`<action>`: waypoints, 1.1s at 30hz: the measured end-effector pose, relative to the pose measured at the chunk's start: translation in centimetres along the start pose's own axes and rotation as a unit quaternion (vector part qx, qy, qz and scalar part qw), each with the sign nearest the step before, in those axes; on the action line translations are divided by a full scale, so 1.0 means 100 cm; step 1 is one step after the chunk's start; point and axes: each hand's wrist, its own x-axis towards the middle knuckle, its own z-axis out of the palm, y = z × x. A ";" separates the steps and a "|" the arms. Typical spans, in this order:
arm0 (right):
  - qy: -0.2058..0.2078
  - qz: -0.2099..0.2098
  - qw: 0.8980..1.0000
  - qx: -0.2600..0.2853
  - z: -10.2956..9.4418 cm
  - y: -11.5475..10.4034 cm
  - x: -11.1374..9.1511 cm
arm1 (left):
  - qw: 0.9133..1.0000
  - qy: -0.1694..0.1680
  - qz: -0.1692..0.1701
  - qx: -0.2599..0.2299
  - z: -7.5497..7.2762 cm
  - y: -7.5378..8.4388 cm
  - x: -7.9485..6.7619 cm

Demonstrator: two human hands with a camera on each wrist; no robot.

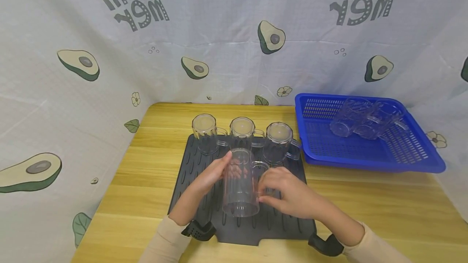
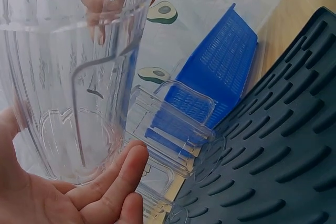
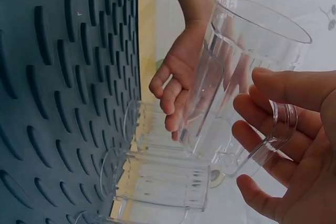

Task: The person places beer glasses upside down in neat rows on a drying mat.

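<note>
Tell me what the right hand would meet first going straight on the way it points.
The right hand would most likely meet the side of the held mug first. The left hand lies beyond it, though depth is hard to judge.

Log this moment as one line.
left hand: holds clear mug | right hand: holds its handle | mat: three upside-down mugs | basket: more mugs

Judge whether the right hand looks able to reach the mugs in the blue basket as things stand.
Probably not right now: the right hand is holding a clear mug. Otherwise the way seems free, the blue basket being open-topped.
</note>
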 end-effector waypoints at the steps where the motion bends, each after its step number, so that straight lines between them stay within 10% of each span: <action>1: -0.002 0.001 1.000 -0.001 0.000 0.000 0.000 | 1.000 -0.001 0.000 -0.001 0.000 -0.001 0.000; 21: -0.013 -0.008 1.000 -0.007 -0.002 0.000 -0.001 | 0.998 0.021 0.013 -0.060 0.005 -0.002 0.004; 33: 0.111 -0.009 0.993 0.029 -0.021 0.001 0.005 | 0.996 0.023 0.027 -0.079 0.003 0.000 -0.003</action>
